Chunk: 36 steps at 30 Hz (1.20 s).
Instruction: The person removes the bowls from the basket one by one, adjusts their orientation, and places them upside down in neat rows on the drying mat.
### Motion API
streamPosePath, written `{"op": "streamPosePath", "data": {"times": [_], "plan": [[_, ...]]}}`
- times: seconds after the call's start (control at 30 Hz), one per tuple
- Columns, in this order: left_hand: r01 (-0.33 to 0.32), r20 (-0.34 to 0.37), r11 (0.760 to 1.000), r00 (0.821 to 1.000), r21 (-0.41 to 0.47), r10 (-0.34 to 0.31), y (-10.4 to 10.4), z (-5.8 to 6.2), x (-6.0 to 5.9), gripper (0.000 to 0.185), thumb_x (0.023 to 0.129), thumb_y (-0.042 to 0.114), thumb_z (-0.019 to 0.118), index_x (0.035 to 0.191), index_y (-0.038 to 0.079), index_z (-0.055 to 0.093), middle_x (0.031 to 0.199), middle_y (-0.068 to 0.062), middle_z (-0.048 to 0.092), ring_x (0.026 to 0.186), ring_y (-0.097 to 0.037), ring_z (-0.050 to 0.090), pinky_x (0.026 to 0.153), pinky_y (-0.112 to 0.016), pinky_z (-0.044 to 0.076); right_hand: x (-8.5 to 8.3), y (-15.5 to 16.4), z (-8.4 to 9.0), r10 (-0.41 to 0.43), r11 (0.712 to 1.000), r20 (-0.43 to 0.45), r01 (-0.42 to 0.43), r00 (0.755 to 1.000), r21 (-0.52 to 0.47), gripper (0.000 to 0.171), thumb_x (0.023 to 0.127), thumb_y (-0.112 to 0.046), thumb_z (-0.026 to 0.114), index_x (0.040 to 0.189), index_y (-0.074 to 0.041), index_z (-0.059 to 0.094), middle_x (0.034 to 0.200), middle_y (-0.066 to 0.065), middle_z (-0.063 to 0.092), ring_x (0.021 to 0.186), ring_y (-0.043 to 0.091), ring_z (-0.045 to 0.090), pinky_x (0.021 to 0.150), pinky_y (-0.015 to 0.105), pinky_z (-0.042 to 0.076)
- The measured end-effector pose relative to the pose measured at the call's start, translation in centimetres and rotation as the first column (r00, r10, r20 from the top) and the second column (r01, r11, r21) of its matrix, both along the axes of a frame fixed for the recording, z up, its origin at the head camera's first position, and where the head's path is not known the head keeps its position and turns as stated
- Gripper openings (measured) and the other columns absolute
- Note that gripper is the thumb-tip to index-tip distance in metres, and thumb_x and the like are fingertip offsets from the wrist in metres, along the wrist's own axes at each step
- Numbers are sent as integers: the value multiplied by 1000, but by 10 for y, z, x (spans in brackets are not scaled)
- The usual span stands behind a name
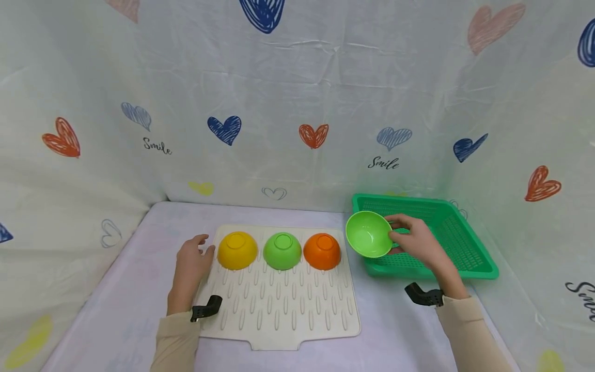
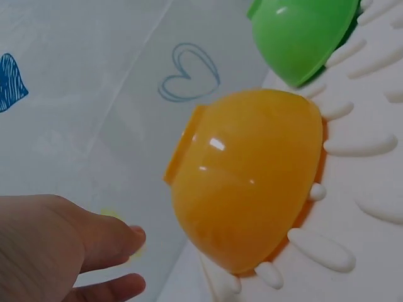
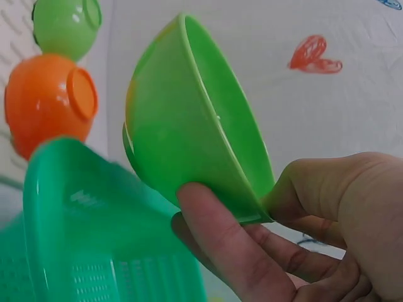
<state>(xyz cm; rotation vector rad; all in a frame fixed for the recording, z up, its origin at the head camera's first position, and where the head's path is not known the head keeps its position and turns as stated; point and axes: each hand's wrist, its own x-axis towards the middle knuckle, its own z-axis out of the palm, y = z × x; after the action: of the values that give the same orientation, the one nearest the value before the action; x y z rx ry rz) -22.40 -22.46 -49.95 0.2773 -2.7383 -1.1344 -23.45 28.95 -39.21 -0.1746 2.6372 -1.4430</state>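
My right hand [image 1: 416,241] pinches the rim of a light green bowl [image 1: 369,234] between thumb and fingers. In the head view the bowl is tilted with its inside showing, over the left end of a green basket [image 1: 481,258]. My left hand [image 1: 191,266] is beside the yellow bowl [image 1: 237,250], apart from it, fingers loosely bent and holding nothing. That yellow bowl, another green bowl [image 1: 282,251] and an orange bowl [image 1: 322,251] sit upside down in a row along the back of a white ridged drying mat [image 1: 274,310].
A pale cloth covers the table [image 1: 386,330]. Behind and at both sides hangs a white curtain [image 1: 279,77] printed with hearts. The basket stands at the back right, close to the curtain.
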Motion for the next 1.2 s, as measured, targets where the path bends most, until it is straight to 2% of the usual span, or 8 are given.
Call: {"op": "streamPosePath", "data": {"times": [0.17,0.3,0.43,0.63,0.77,0.93,1.1,1.2], "plan": [[-5,-110,999,994,44,10,5,11,2,59,101,23,64,150,-3,46,149,-32,45,131,-50,49,108,-65,44,2,-21,-8,-6,999,-13,5,1000,-44,50,100,-7,57,149,1,48,136,33,57,95,32,76,72,45,65],[-2,-198,996,980,89,19,14,20,4,68,97,30,71,153,3,44,155,-26,42,137,-45,44,112,-63,42,3,-36,-18,2,995,-27,-5,1000,-98,48,99,-5,58,146,1,51,133,33,59,98,34,76,72,49,65],[47,-280,986,960,163,1,25,28,8,73,94,32,74,156,8,42,157,-21,42,140,-41,42,111,-59,44,6,-51,-25,16,991,-46,-22,999,-135,45,98,-3,58,143,1,54,132,32,59,99,35,76,72,51,64],[169,-349,952,934,254,-73,45,35,13,73,93,29,76,156,12,44,156,-16,45,141,-36,43,109,-56,47,11,-69,-31,43,981,-66,-54,997,-187,44,98,-2,57,142,4,55,133,33,59,100,36,75,69,43,65],[282,-392,909,908,307,-149,68,34,15,66,93,22,77,152,11,49,151,-15,50,137,-34,50,104,-53,53,15,-79,-37,46,974,-70,-60,996,-221,43,98,-1,58,141,4,55,131,32,59,97,35,76,69,45,65],[418,-404,832,876,364,-263,98,31,20,59,95,18,76,148,10,52,145,-16,57,131,-34,60,100,-48,56,20,-91,-47,40,959,-58,-55,998,-279,42,97,0,59,139,1,58,130,29,59,92,30,77,72,51,64],[474,-349,776,871,416,-346,121,25,29,56,97,20,74,148,9,52,141,-19,60,127,-36,63,99,-42,58,25,-103,-53,60,948,-61,-76,996,-309,40,97,1,59,136,-1,60,129,28,60,92,29,77,69,45,65],[482,-296,750,875,453,-383,131,20,33,58,97,23,73,148,8,52,142,-19,60,124,-36,65,96,-38,60,26,-109,-53,72,945,-74,-92,995,-314,39,97,2,59,136,-1,61,129,27,60,92,30,77,67,43,65]]}}
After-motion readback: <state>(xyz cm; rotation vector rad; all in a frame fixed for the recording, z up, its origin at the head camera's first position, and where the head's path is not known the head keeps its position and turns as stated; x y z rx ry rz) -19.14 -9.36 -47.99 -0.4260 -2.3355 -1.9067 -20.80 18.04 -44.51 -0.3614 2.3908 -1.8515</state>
